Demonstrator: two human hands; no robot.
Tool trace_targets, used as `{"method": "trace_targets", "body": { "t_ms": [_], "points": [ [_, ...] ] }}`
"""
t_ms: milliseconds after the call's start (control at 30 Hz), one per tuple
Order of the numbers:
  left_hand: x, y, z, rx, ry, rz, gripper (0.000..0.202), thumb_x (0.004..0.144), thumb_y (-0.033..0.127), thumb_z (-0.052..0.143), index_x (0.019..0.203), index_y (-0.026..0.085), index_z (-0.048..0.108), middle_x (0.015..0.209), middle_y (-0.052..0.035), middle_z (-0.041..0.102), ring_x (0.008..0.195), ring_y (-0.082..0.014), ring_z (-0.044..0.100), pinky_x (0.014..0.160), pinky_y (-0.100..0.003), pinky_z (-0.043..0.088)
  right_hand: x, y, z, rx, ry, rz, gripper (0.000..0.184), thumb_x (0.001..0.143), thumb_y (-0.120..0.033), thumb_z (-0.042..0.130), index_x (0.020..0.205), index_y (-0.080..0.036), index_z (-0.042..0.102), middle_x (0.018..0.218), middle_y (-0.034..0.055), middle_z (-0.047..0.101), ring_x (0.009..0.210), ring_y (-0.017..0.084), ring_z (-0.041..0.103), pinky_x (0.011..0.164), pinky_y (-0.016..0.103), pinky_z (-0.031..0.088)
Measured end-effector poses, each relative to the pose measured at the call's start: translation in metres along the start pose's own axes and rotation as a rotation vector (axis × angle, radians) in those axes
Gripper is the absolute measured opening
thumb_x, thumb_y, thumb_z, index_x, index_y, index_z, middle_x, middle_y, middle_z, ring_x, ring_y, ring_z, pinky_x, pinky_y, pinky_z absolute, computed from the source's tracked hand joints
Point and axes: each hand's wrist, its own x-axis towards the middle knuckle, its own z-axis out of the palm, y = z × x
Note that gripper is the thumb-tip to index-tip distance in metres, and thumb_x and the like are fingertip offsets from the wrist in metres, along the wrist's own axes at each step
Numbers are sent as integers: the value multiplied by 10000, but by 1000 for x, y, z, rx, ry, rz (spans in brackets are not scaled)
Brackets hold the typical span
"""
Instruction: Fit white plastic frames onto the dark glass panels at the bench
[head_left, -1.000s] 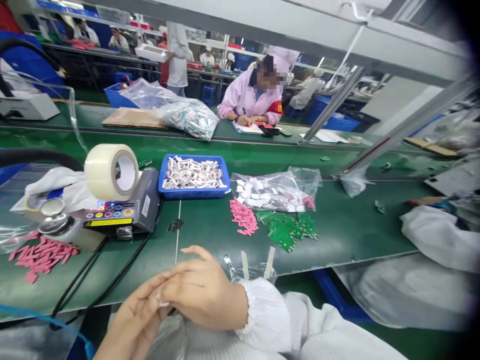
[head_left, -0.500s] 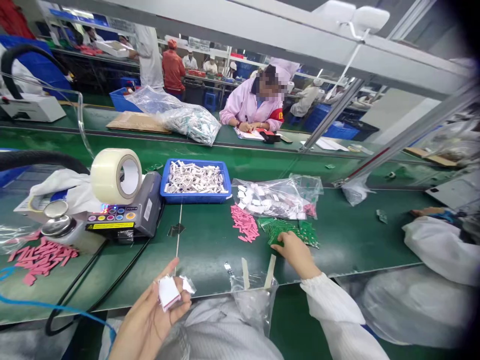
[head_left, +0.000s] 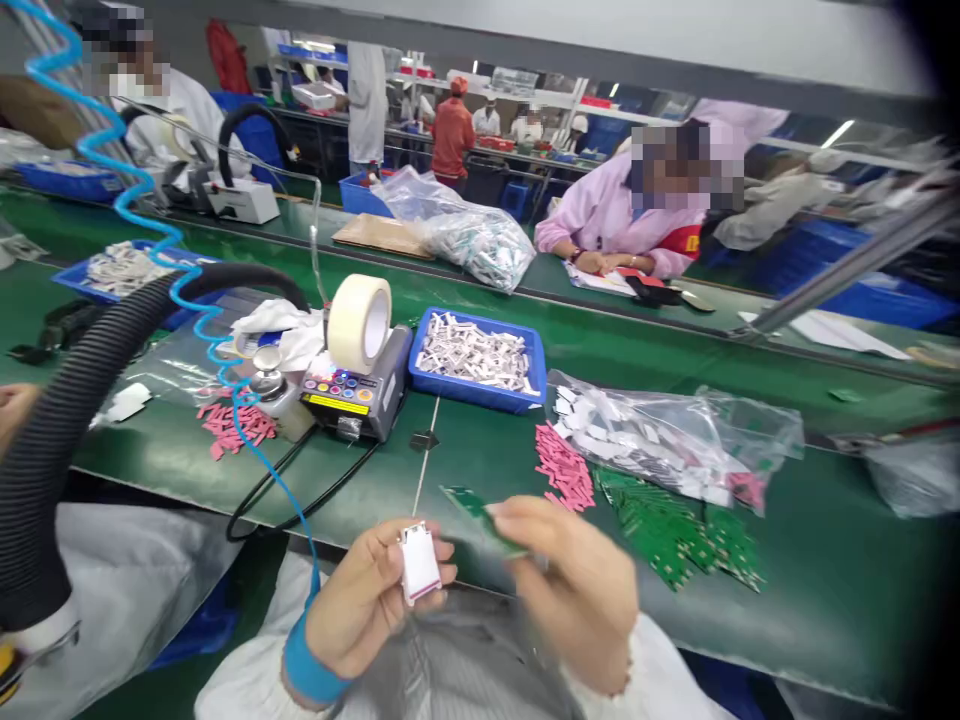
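Note:
My left hand, with a blue strap round its wrist, has its fingers wrapped round a small white rectangular piece that has a pink strip along its lower end. Pinched between the thumb and fingers of my right hand, which is blurred, is a green circuit board. The board is held tilted, to the right of the white piece and apart from it. Behind my right hand lie a pile of green circuit boards and a heap of pink strips.
A blue tray of small white parts stands beyond my hands. Left of it, a tape dispenser carries a tape roll. A clear bag holds white pieces. A black hose and blue coiled cord cross the left side. A person sits opposite.
My right hand has come from the pile of circuit boards towards my left hand, bringing one board. The left fingers have closed round the white piece. The view has swung to the left.

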Motion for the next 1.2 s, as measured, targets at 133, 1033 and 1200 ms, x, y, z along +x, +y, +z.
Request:
{"method": "trace_targets", "body": {
  "t_ms": [133,1033,1200],
  "points": [
    [-5,6,0,-32,13,132,383,520,392,806,814,163,722,647,-18,661,559,-93,580,549,-188,485,3,-25,35,155,-64,-206,189,808,-88,557,961,-169,633,936,80,717,921,159,664,730,239,559],
    [14,2,-7,-9,93,357,461,633,320,754,1080,250,665,1164,-101,653,1101,-258,559,939,-360,442,12,-28,66,238,-209,77,122,760,-119,570,851,-197,595,844,34,669,825,163,617,731,297,536],
    [25,6,-6,-34,50,226,472,692,421,682,1147,317,606,1354,-74,506,1185,-297,489,916,-432,453,32,31,29,2,-146,32,182,779,-171,552,947,-206,610,911,19,697,842,151,651,760,260,525]
  ]
}}
